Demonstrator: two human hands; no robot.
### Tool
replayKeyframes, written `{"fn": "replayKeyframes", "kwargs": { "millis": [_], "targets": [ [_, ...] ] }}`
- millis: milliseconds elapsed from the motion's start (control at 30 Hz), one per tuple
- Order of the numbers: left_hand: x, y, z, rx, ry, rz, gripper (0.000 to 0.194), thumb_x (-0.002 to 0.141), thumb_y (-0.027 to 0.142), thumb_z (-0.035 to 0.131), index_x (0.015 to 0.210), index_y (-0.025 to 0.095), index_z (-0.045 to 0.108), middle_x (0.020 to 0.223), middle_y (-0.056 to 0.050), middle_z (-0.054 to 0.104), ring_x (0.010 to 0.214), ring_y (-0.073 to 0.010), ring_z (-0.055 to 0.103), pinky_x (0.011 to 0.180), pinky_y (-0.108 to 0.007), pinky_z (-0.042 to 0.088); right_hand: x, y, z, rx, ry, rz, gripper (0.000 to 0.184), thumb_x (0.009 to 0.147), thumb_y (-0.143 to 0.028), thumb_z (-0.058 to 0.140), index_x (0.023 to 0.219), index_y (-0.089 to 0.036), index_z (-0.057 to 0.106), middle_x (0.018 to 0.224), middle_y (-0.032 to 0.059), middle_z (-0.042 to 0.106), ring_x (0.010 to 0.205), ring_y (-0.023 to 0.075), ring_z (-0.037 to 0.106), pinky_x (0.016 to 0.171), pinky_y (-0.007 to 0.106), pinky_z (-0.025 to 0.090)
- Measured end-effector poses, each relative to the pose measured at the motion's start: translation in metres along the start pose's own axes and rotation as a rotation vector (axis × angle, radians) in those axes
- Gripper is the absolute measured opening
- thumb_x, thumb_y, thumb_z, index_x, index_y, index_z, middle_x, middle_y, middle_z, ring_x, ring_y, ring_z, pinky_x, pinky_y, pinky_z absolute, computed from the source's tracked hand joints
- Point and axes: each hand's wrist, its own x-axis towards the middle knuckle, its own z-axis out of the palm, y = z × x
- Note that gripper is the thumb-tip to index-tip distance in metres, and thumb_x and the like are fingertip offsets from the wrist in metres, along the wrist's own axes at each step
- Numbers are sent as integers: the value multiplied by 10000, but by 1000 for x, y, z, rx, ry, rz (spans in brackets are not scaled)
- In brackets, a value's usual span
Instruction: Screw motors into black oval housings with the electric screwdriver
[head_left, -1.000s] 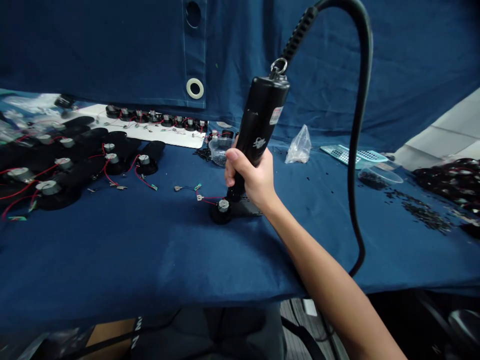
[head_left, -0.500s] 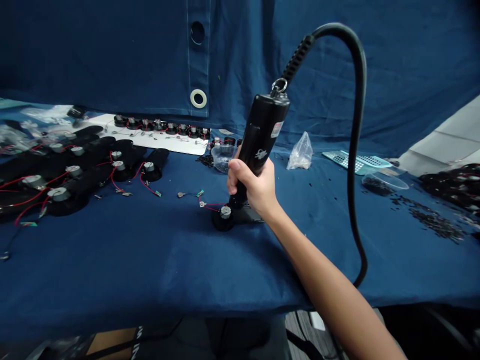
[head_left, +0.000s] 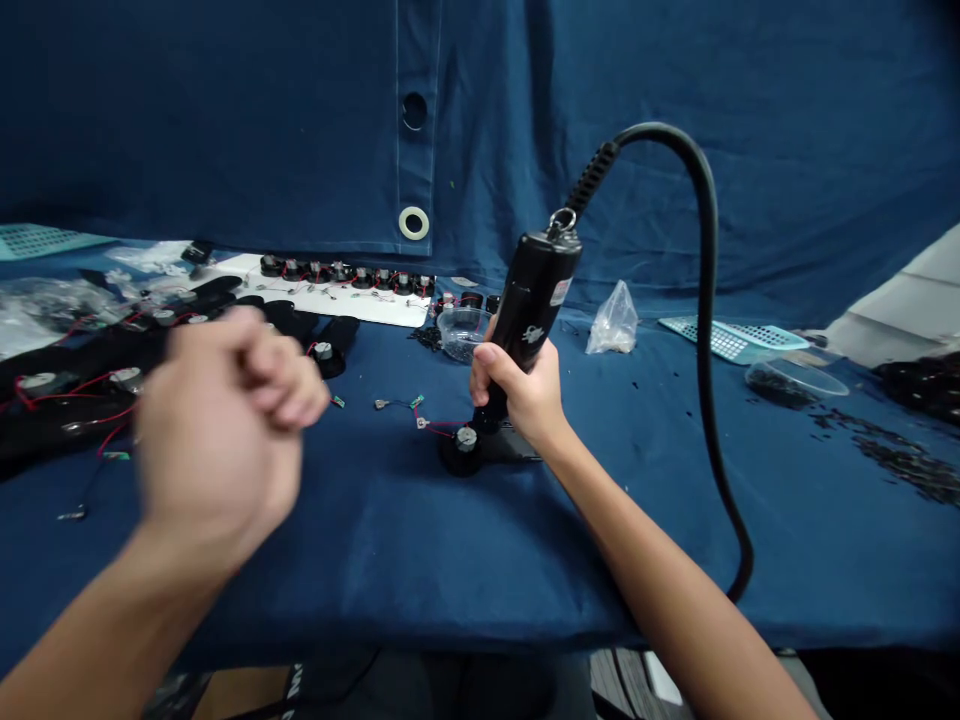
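While the right hand (head_left: 521,390) wraps tight around the electric screwdriver (head_left: 529,310), tip down at a motor (head_left: 466,438) on its black mount (head_left: 457,458), the left hand (head_left: 225,420) is curled into a blurred fist, holding nothing visible. Contact at the tip is unclear. That motor has red leads (head_left: 442,427); more wired motors (head_left: 341,274) sit on the white sheet (head_left: 247,265). Black bits (head_left: 907,465) lie loose at right. Sticker (head_left: 560,292) on the screwdriver is unreadable.
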Motion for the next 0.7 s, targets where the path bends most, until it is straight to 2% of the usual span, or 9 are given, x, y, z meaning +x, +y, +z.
{"fn": "replayKeyframes", "kwargs": {
  "millis": [33,67,133,200,267,367,433,533,700],
  "targets": [
    [10,-7,17,-78,143,24,379,977,326,336,669,191,512,577,42,411,524,-71,445,519,-286,350,0,0,0,2,-3,-1,284,793,-407,692,789,-210,489,503,-68,498,400,90,464,432,263,404],
    [17,-17,34,-74,157,42,295,936,295,415,687,187,532,611,35,451,572,-83,481,542,-289,379,0,0,-1,7,-7,-4,277,793,-400,694,793,-208,495,506,-66,505,400,91,467,433,263,403],
    [24,-42,60,47,48,96,169,858,254,521,996,188,591,909,-19,604,815,-146,581,682,-323,469,0,1,-2,21,-12,-11,265,795,-385,697,799,-203,505,511,-61,516,405,94,474,436,263,402],
    [22,-69,74,177,-94,298,443,800,173,530,1240,192,487,1167,-78,555,1059,-208,542,844,-369,479,0,2,-3,26,-14,-19,260,800,-378,693,784,-197,507,510,-56,519,409,94,479,438,261,398],
    [14,-91,76,258,-288,424,545,766,109,496,1298,202,427,1227,-94,511,1134,-227,502,922,-395,459,0,3,-4,29,-11,-17,262,808,-379,683,767,-195,501,497,-56,511,408,94,477,448,261,406],
    [1,-107,72,390,-455,379,513,782,106,489,1281,206,424,1268,-98,481,1192,-240,467,1017,-426,404,1,3,-5,39,-5,4,276,811,-390,675,757,-199,483,487,-64,500,400,88,464,454,256,415],
    [-2,-109,71,517,-561,314,464,831,231,553,1278,215,429,1302,-94,476,1200,-264,468,1036,-462,381,1,3,-5,43,-2,14,287,806,-397,678,750,-202,475,489,-64,499,399,88,460,445,251,409],
    [1,-107,72,676,-724,230,558,811,519,622,1260,225,468,1284,-88,528,1140,-304,515,1004,-515,382,0,3,-4,50,4,25,290,800,-406,681,749,-203,479,490,-65,492,396,89,455,426,249,397],
    [4,-112,75,726,-777,189,633,789,615,615,1246,194,495,1223,-101,583,1106,-305,542,988,-485,390,0,1,-2,31,10,26,302,798,-425,680,729,-203,486,478,-64,476,392,90,441,429,256,405]
  ]
}}
